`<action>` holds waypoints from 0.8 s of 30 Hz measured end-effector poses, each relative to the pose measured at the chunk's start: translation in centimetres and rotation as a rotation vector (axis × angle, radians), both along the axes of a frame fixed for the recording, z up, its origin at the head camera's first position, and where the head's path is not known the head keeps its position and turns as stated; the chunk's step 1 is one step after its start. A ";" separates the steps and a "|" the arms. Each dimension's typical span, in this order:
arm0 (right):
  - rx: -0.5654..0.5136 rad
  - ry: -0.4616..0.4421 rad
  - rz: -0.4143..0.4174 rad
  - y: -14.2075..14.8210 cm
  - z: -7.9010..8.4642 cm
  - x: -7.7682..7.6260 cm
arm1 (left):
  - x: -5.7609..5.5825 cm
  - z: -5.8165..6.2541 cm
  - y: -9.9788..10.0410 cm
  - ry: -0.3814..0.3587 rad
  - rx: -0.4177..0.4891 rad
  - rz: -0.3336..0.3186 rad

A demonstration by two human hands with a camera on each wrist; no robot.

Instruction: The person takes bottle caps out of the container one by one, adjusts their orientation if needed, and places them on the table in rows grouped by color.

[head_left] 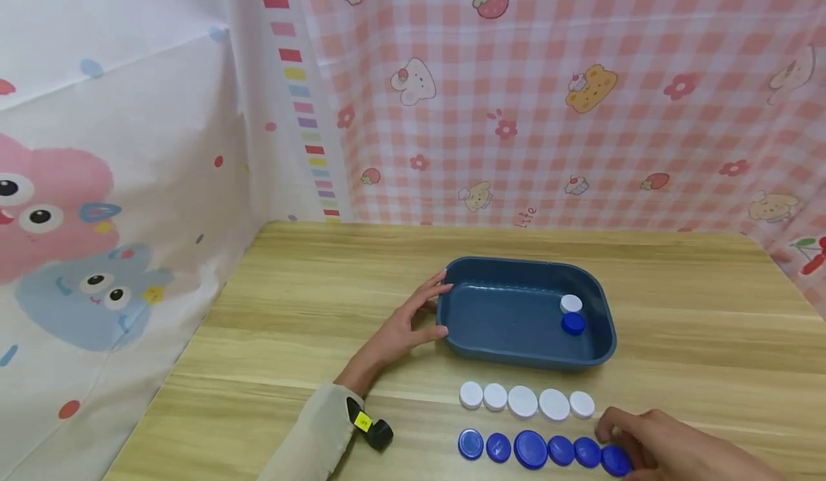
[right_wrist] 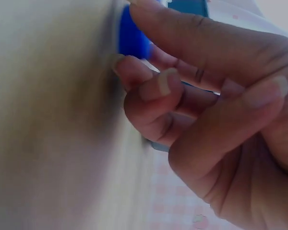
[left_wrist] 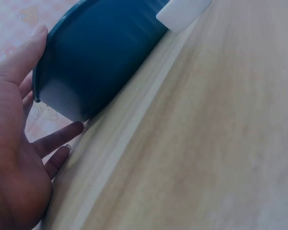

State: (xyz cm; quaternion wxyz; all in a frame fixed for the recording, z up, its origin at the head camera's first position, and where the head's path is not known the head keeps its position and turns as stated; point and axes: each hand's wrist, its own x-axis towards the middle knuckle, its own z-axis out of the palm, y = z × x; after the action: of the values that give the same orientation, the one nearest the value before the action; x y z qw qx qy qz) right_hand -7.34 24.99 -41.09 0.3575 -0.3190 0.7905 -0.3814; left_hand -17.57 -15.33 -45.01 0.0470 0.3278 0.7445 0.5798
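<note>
A dark blue tray (head_left: 516, 355) stands on the table with one white bottle cap (head_left: 571, 304) and one blue bottle cap (head_left: 573, 323) inside, near its right end. My left hand (head_left: 413, 323) rests against the tray's left end, fingers spread and fairly straight. In front of the tray lies a row of several white caps (head_left: 523, 401). Nearer to me is a row of several blue caps (head_left: 530, 449). At that row's right end, my right hand (head_left: 671, 441) pinches the last blue cap (head_left: 616, 460) with curled fingers; the right wrist view shows this cap (right_wrist: 132, 36) at the fingertips.
The wood-grain table (head_left: 310, 287) reaches back to a pink checked cloth (head_left: 548, 144). A white cartoon-print cloth (head_left: 129, 201) hangs at the left. A black strap device (head_left: 371, 424) sits on the left wrist.
</note>
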 end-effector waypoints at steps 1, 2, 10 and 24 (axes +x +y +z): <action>0.025 0.016 -0.015 0.1 0.5 0.0 | -0.2 -0.4 0.0 0.001 -0.008 0.004; 0.062 0.017 -0.042 0.1 1.0 0.1 | -0.4 -0.8 0.0 0.001 -0.017 0.007; 0.040 0.502 0.037 0.8 5.8 -2.5 | 0.9 1.6 0.2 -0.014 0.004 -0.015; 0.155 0.689 -0.026 -2.6 8.0 -9.2 | 1.2 2.3 0.1 -0.017 -0.003 -0.015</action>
State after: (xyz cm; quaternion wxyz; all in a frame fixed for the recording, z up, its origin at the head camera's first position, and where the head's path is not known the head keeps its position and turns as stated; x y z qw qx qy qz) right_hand -16.59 22.42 -33.06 0.0882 -0.3910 0.8952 -0.1949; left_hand -16.41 -15.20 -42.71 0.0583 0.3285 0.7422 0.5812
